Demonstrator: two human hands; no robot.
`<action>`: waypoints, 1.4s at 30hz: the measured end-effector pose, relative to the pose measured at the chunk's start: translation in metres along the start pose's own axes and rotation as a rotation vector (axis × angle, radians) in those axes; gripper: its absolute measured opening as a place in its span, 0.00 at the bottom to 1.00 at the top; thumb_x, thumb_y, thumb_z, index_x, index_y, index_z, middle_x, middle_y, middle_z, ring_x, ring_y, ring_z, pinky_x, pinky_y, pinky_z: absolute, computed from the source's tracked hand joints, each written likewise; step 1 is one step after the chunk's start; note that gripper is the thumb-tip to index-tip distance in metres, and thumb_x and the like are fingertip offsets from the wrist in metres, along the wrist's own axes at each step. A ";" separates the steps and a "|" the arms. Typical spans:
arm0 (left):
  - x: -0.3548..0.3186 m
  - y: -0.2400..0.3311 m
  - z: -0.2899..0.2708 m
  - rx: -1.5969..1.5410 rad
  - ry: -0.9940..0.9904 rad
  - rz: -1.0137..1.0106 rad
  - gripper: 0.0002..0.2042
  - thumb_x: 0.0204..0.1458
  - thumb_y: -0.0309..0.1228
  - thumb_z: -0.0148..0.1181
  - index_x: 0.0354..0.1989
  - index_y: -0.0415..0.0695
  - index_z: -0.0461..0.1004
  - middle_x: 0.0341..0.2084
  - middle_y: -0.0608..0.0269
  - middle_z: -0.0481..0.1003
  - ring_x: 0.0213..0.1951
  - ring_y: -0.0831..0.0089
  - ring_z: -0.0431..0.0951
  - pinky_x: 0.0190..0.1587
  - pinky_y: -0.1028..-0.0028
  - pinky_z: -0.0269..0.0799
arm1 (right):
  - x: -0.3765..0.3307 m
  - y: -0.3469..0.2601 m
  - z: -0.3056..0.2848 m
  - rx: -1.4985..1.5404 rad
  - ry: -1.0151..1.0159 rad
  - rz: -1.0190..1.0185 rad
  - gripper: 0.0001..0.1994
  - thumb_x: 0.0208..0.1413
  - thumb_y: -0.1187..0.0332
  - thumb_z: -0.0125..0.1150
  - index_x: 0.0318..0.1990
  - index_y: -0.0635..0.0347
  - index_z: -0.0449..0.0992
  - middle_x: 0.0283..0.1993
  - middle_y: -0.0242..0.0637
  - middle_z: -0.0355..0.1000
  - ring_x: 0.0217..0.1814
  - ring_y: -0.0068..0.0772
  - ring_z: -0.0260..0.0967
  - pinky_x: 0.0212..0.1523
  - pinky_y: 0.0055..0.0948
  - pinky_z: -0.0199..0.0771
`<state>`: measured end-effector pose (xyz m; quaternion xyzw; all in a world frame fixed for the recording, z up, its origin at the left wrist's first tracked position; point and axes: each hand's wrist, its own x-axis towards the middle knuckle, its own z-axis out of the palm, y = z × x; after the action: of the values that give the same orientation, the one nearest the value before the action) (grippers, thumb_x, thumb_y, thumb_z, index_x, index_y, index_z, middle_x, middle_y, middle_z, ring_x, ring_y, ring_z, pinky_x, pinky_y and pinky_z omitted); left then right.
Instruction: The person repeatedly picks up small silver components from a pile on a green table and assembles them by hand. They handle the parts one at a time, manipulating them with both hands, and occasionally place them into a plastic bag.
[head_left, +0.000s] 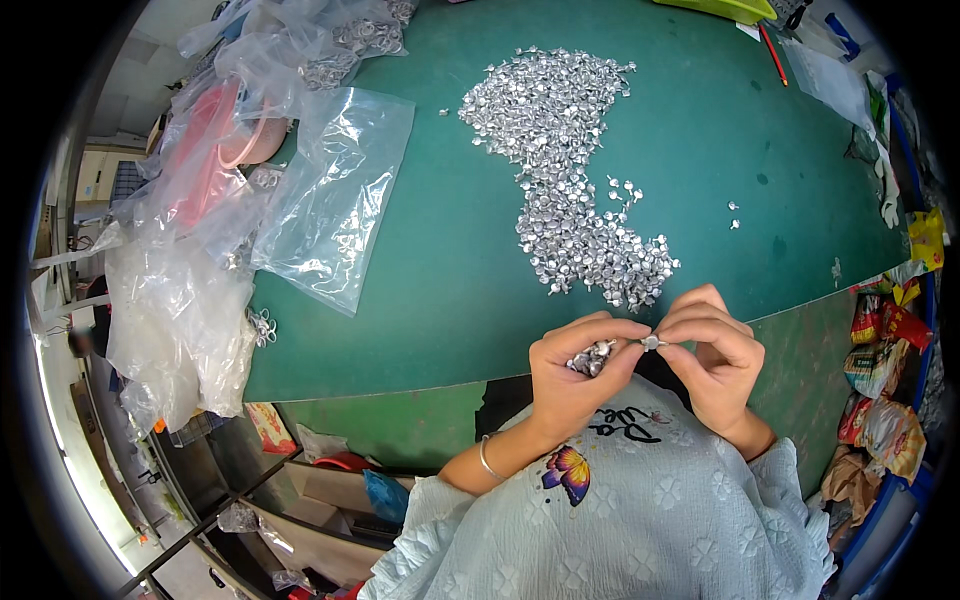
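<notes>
My left hand (585,365) is closed around several small silver metal pieces (592,358) with round heads, cupped in its palm. Between its thumb and forefinger and those of my right hand (712,350), one such round-headed metal piece (651,342) is pinched. Both hands are at the near edge of the green table, close to my body. Just beyond them spreads a large pile of the same silver pieces (560,190), with round heads and thin stems or loops. A couple of loose pieces (734,207) lie off to the right.
A flat clear plastic bag (340,190) lies left of the pile on the green table (420,330). Further left are crumpled bags (180,310) and a pink basket (255,140). A red pencil (773,55) and a yellow-green tray (720,8) are at the far right.
</notes>
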<state>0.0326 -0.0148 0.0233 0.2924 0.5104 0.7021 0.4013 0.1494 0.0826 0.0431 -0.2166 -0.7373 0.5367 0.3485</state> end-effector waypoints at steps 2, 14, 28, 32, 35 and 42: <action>0.000 0.000 0.000 0.001 -0.004 -0.002 0.08 0.40 0.14 0.55 0.31 0.34 0.74 0.20 0.66 0.69 0.23 0.84 0.64 0.24 0.84 0.57 | 0.000 0.000 0.000 -0.002 0.001 0.000 0.09 0.34 0.83 0.64 0.28 0.66 0.75 0.28 0.37 0.73 0.34 0.34 0.66 0.35 0.28 0.65; 0.002 -0.003 -0.001 -0.056 -0.008 -0.011 0.07 0.41 0.14 0.55 0.30 0.34 0.74 0.20 0.66 0.69 0.23 0.85 0.64 0.24 0.84 0.57 | 0.004 -0.001 -0.001 0.017 -0.028 -0.011 0.08 0.34 0.83 0.64 0.27 0.66 0.75 0.29 0.37 0.72 0.34 0.33 0.65 0.35 0.27 0.64; 0.009 -0.025 -0.013 -0.366 0.340 -0.383 0.07 0.49 0.22 0.56 0.37 0.38 0.74 0.18 0.75 0.66 0.17 0.90 0.56 0.18 0.86 0.47 | 0.099 0.055 -0.001 0.158 -0.021 0.364 0.06 0.47 0.73 0.60 0.33 0.62 0.74 0.34 0.31 0.71 0.37 0.18 0.64 0.36 0.21 0.64; 0.010 -0.024 -0.011 -0.382 0.310 -0.388 0.07 0.49 0.22 0.56 0.37 0.37 0.73 0.17 0.76 0.65 0.16 0.90 0.55 0.17 0.86 0.46 | 0.254 0.060 -0.007 0.363 0.141 0.015 0.19 0.52 0.68 0.55 0.50 0.67 0.66 0.44 0.37 0.71 0.39 0.21 0.64 0.40 0.22 0.61; 0.012 -0.020 -0.013 -0.368 0.335 -0.412 0.08 0.50 0.21 0.54 0.39 0.35 0.71 0.15 0.74 0.61 0.17 0.86 0.55 0.18 0.83 0.47 | 0.272 0.100 0.006 0.242 0.127 0.061 0.23 0.52 0.72 0.54 0.56 0.67 0.59 0.52 0.41 0.66 0.49 0.27 0.65 0.46 0.25 0.63; 0.013 -0.025 -0.022 -0.337 0.360 -0.426 0.08 0.50 0.22 0.54 0.38 0.35 0.71 0.15 0.74 0.61 0.16 0.86 0.54 0.19 0.83 0.47 | 0.141 0.096 -0.033 -0.369 -0.316 0.271 0.11 0.47 0.76 0.57 0.40 0.65 0.74 0.37 0.39 0.74 0.42 0.32 0.69 0.42 0.27 0.67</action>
<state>0.0145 -0.0100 -0.0074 -0.0205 0.4994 0.7174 0.4853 0.0751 0.2333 -0.0020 -0.2868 -0.8321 0.4621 0.1087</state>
